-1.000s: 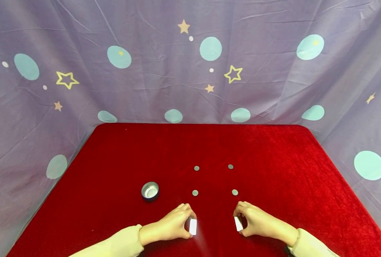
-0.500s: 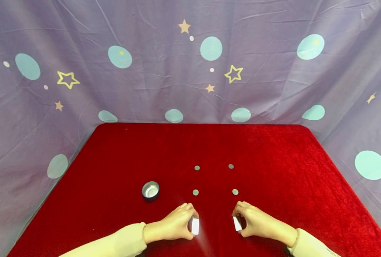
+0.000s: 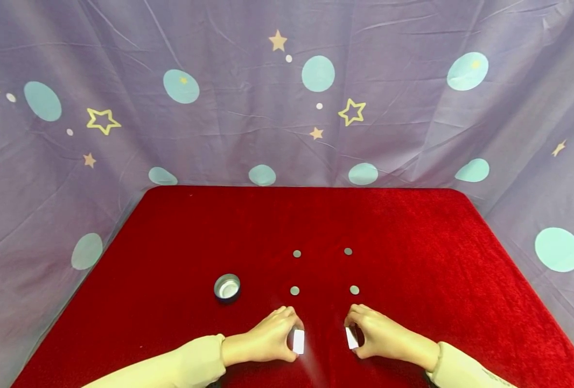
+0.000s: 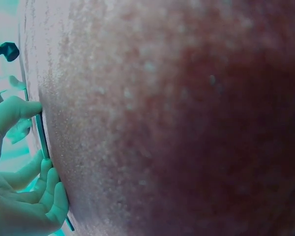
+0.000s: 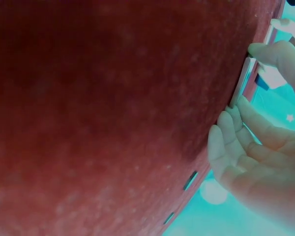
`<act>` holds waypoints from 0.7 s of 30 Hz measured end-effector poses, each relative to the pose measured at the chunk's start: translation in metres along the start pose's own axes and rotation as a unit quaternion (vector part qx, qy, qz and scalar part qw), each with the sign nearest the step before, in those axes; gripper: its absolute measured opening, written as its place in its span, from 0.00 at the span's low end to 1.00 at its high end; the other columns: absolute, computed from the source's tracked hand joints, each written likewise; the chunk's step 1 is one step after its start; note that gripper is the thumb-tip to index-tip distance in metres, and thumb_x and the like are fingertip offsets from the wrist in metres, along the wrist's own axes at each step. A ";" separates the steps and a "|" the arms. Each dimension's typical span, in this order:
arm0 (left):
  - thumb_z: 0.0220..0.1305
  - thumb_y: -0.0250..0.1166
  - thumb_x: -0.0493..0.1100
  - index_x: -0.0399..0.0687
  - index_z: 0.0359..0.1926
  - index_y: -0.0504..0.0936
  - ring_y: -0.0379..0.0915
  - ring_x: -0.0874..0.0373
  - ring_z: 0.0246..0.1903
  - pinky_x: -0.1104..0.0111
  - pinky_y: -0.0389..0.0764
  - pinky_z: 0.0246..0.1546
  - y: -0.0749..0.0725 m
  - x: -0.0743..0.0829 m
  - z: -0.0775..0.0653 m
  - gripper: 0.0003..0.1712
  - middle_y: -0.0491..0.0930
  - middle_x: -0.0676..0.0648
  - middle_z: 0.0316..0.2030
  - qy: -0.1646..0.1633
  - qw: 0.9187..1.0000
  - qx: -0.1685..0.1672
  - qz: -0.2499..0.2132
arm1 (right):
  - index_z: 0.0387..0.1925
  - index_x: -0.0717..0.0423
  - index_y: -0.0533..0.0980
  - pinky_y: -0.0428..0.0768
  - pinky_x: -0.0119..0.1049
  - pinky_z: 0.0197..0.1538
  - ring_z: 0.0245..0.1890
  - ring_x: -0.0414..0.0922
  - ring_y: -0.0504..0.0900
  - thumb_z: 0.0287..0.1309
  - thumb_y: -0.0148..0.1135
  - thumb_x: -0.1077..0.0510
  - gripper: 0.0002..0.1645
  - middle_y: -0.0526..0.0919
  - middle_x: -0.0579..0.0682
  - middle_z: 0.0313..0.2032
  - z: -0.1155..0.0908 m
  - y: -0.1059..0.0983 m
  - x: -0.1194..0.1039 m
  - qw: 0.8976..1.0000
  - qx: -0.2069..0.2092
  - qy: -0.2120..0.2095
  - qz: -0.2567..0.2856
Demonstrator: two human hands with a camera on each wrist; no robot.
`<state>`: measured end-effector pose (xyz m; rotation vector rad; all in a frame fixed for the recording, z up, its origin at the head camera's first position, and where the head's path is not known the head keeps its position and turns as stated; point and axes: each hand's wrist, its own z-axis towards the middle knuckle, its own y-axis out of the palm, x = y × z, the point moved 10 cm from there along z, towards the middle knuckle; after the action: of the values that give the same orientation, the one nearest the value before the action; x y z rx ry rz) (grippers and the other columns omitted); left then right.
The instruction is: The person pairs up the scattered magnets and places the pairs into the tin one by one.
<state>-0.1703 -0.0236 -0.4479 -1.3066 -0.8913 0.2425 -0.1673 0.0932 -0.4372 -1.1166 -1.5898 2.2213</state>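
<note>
Pinches a white piece (image 3: 299, 341) in the left grip (image 3: 273, 335) and another piece (image 3: 351, 338) in the right grip (image 3: 381, 334), apparently for positioning, and next probably needs careful alignment.

Discs (image 3: 294, 291), bowl (image 3: 227, 290) on red cloth (image 3: 413, 253)

Hands: 2, 1 left hand (image 3: 270, 339) and 1 right hand (image 3: 384, 335), both by the near edge of the table (image 3: 209, 226)
White pieces (image 3: 299, 341) (image 3: 351, 338): 2, 1 per hand
Small discs (image 3: 294, 291) (image 3: 354, 290) (image 3: 297, 254) (image 3: 348, 251): 4, in 2 rows of 2, 1 row farther from the near edge
Round dish (image 3: 227, 289): 1, between the discs and the left edge
Sleeves (image 3: 200, 358) (image 3: 463, 366): 2, 1 per arm, at the near edge
Outlined yellow stars (image 3: 89, 119) (image 3: 361, 107): 2, on the curtain (image 3: 248, 70), in the head view
</note>
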 end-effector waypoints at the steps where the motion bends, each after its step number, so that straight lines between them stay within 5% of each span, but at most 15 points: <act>1: 0.34 0.71 0.43 0.45 0.34 0.77 0.60 0.68 0.32 0.79 0.66 0.33 0.000 0.000 0.000 0.21 0.68 0.58 0.30 -0.001 1.000 -0.002 -0.001 | 0.29 0.57 0.73 0.68 0.20 0.29 0.28 0.31 0.64 0.25 0.67 0.63 0.19 0.69 0.39 0.30 0.001 0.001 0.000 1.000 -0.004 0.004 0.001; 21: 0.33 0.71 0.45 0.46 0.33 0.77 0.61 0.68 0.32 0.80 0.65 0.34 0.005 0.010 0.008 0.21 0.68 0.58 0.30 0.011 1.000 0.017 0.006 | 0.30 0.56 0.74 0.70 0.22 0.33 0.29 0.31 0.64 0.27 0.67 0.61 0.19 0.69 0.39 0.30 0.015 0.010 -0.008 0.999 -0.030 0.022 -0.010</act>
<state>-0.1681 -0.0104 -0.4480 -1.2821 -0.8574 0.2506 -0.1687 0.0738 -0.4404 -1.1524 -1.6511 2.1350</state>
